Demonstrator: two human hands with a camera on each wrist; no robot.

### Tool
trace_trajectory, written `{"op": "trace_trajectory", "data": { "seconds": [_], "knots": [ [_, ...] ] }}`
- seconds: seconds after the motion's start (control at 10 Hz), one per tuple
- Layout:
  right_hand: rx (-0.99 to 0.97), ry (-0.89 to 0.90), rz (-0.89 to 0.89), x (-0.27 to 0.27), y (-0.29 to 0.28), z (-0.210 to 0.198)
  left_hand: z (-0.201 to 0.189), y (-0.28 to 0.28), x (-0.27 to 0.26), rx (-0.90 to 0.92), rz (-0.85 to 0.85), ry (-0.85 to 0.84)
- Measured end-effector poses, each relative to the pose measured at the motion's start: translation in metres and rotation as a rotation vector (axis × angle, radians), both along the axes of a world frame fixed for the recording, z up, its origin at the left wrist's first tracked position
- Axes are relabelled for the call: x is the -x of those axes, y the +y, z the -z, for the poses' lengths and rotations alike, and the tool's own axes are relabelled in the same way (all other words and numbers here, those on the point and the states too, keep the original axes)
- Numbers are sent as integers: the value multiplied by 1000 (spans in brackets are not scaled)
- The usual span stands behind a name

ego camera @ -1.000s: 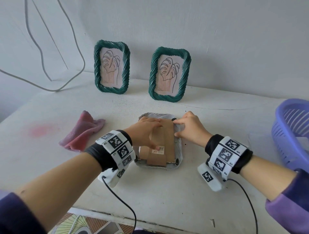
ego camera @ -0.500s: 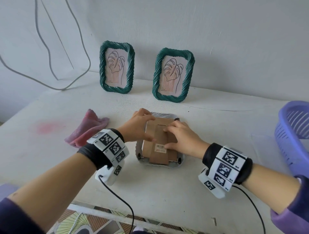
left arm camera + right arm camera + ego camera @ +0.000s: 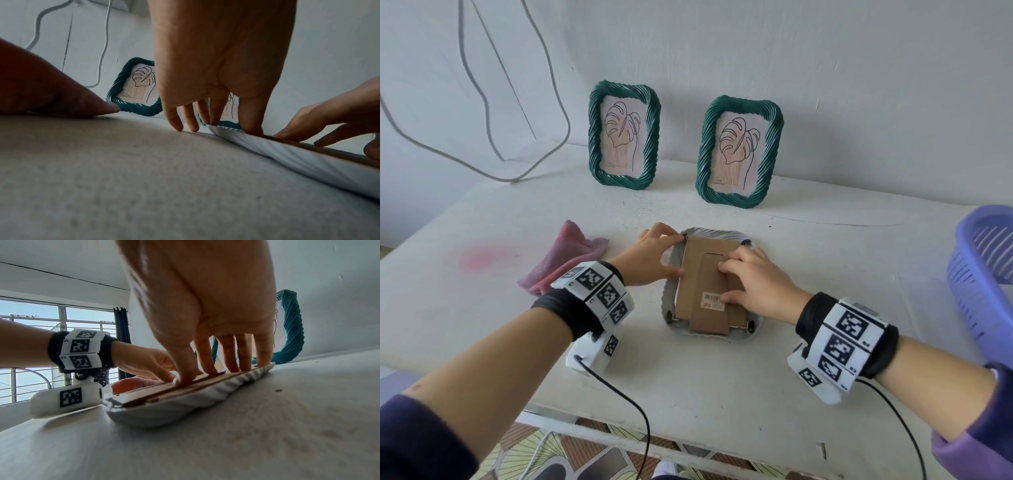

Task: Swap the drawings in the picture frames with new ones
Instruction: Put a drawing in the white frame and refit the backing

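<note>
A white, rope-textured picture frame (image 3: pixel 677 330) lies face down on the white counter (image 3: pixel 722 394), its brown cardboard backing board (image 3: pixel 705 274) uppermost and still seated in the frame. The person's right hand (image 3: pixel 753 284) presses down on the board with straightened fingers (image 3: pixel 207 360), thumb beside the barcode sticker (image 3: pixel 712 299). The left hand (image 3: pixel 650 257) steadies the frame's far-left corner, fingertips (image 3: pixel 252 128) resting on its rim near a small black retaining tab (image 3: pixel 684 237); neither hand grips anything. Judging by the scene, the swap in this frame is at the backing stage, with the board either about to come out or just set back in; which one cannot be told. Two dark green twisted-rope frames (image 3: pixel 625 137) (image 3: pixel 739 154) stand against the wall behind, each showing a line drawing of a leaf; whether those are old or new pictures is not clear. A crumpled pink cloth (image 3: pixel 566 260) lies to the left, a lilac plastic basket (image 3: pixel 983 274) at the right edge.
</note>
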State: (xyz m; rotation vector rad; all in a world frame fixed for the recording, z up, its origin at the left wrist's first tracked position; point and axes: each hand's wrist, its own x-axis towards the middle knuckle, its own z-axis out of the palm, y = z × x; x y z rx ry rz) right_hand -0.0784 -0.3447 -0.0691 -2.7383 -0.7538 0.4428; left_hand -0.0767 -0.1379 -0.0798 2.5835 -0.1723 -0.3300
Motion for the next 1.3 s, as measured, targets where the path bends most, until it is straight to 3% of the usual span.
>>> {"op": "trace_trajectory", "data": {
  "seconds": [0.5,0.8,1.3],
  "knots": [
    [23,1,1,0,1,1,2,-1,-1,-177,69,67],
    [40,1,-5,1,2,0,1,0,-1,-25,0,3],
    [45,1,-11,2,3,0,-1,-3,0,-127,44,86]
  ]
}}
